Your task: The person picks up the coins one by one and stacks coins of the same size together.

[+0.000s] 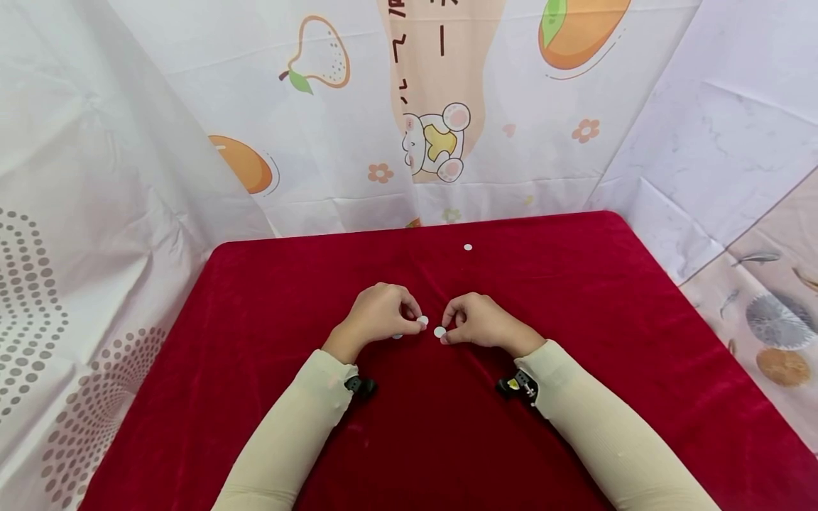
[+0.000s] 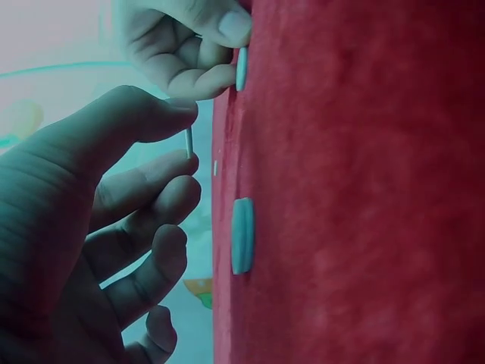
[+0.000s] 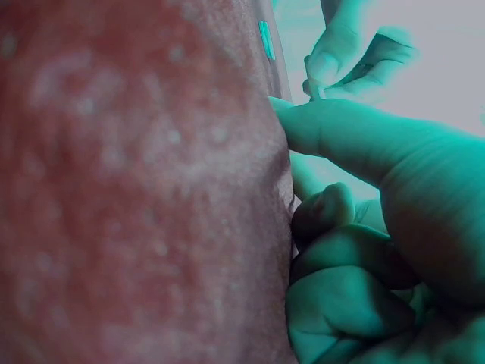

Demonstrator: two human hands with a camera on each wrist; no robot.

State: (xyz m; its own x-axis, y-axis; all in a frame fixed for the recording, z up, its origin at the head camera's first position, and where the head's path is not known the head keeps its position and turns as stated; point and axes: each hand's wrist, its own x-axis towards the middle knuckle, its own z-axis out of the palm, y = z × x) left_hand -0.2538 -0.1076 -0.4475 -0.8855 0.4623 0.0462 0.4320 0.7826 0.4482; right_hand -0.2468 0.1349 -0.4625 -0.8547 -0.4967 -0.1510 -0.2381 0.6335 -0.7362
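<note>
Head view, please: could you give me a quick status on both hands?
Left hand pinches a white disc. Right hand touches another disc on the red cloth. Nothing blocking.

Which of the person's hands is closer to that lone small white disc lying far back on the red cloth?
Right, slightly. The small white disc lies beyond both hands, almost straight ahead of the right hand; the left hand sits further off to its left.

The red desk (image 1: 575,319) lies open left, right and ahead of the hands. One small white disc (image 1: 468,247) lies well apart toward the far edge. Printed curtains (image 1: 160,142) close off the far and left sides
</note>
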